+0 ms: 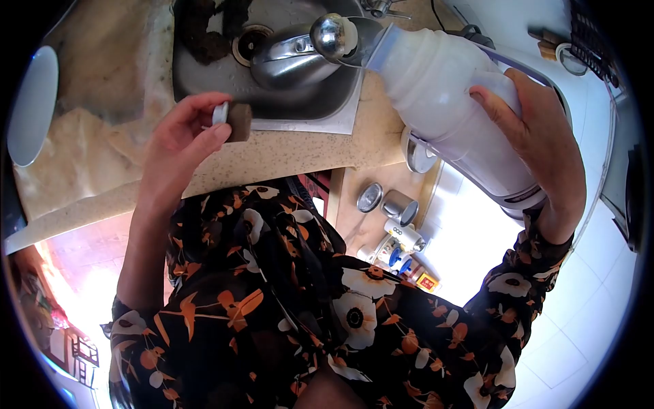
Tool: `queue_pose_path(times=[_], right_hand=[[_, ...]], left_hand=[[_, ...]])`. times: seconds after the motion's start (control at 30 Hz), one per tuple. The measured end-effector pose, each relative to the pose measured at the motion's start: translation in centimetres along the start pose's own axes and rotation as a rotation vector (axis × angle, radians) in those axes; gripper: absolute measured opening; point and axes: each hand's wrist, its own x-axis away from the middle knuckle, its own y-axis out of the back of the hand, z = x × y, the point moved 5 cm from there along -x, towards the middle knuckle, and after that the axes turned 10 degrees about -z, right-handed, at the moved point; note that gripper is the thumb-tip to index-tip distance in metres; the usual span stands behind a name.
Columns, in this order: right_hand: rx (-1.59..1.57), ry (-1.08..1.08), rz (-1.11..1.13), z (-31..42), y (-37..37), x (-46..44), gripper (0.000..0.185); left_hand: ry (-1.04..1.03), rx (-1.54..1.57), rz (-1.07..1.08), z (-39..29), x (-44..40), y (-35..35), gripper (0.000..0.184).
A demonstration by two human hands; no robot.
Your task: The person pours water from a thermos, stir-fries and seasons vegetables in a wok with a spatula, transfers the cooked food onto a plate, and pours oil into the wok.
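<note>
A large whitish thermos flask (pixel 443 88) is tilted with its mouth toward the sink, and my right hand (pixel 531 129) is wrapped round its handle. Below the flask's mouth lies a shiny metal kettle (pixel 289 61), inside the sink (pixel 272 102). A round metal ball-like part (pixel 332 36) shows at the kettle's top. Over the counter edge, my left hand (pixel 187 129) pinches a brown cork stopper (pixel 239 122) with a pale top, between thumb and fingertips. The stopper is apart from the flask. Whether water flows from the flask cannot be made out.
The faucet (pixel 383 8) is at the sink's back edge. Dark cloth (pixel 204 34) lies in the sink by the drain. A white plate (pixel 33 105) is at far left. Metal cups (pixel 399 207) and jars (pixel 417 273) stand on a lower shelf. Utensils (pixel 593 41) hang at upper right.
</note>
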Motion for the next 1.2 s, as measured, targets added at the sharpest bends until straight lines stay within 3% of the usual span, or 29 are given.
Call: queue_pose_path(times=[0.03,0.1,0.23,0.33,0.4,0.43,0.57,0.7,0.77,0.83,0.9,1.1,1.17,1.2], right_hand=[[-0.047,-0.165,0.060,-0.5,-0.3,0.1,0.049],[-0.071,-0.231,0.057,-0.7,-0.4,0.3,0.050],[0.003,-0.175,-0.067,0.0,-0.1,0.6,0.043],[-0.054,-0.236,-0.011,0.2,-0.1,0.8,0.050],[-0.086,-0.506,0.097,0.1,-0.2,2.0,0.044],[-0.088,-0.514,0.085,0.3,-0.1,2.9,0.044],[-0.443,-0.416,-0.218,0.5,-0.3,7.4,0.033],[-0.905,-0.704,-0.392,0.6,-3.8,12.6,0.032],[-1.041,-0.779,-0.519,1.8,-5.8,14.3,0.038],[-1.224,-0.796,-0.447,2.2,-8.4,16.6,0.024],[-1.303,-0.779,-0.585,2.9,-10.0,18.0,0.026],[-1.338,-0.898,-0.862,4.0,-13.9,22.4,0.028],[-1.235,-0.927,-0.939,4.2,-14.7,24.2,0.028],[-1.234,-0.912,-1.025,3.8,-14.3,25.3,0.026]], left_hand=[[-0.032,0.009,0.024,-0.5,-0.2,-0.6,0.034],[-0.057,0.021,0.043,-1.2,-0.5,-1.5,0.035],[-0.141,0.031,0.123,-1.7,-0.9,-2.7,0.041],[-0.224,-0.005,0.089,-2.4,-0.9,-3.3,0.038],[-0.295,-0.082,0.083,-3.8,-0.8,-3.6,0.038],[-0.363,-0.151,0.072,-4.7,-0.7,-3.8,0.038],[-0.511,-0.283,0.108,-8.2,-0.6,-6.1,0.045],[-0.662,-0.188,0.153,-11.7,-0.5,-10.2,0.048],[-0.739,-0.132,0.344,-12.8,-0.2,-12.8,0.047],[-0.705,-0.241,0.405,-13.4,0.6,-14.5,0.045],[-0.781,-0.457,0.467,-13.8,1.2,-15.7,0.043],[-0.801,-0.494,0.651,-13.8,3.7,-21.7,0.042],[-1.240,-0.664,0.682,-14.0,5.1,-24.1,0.037],[-1.201,-0.627,0.688,-14.0,6.0,-25.7,0.031]])
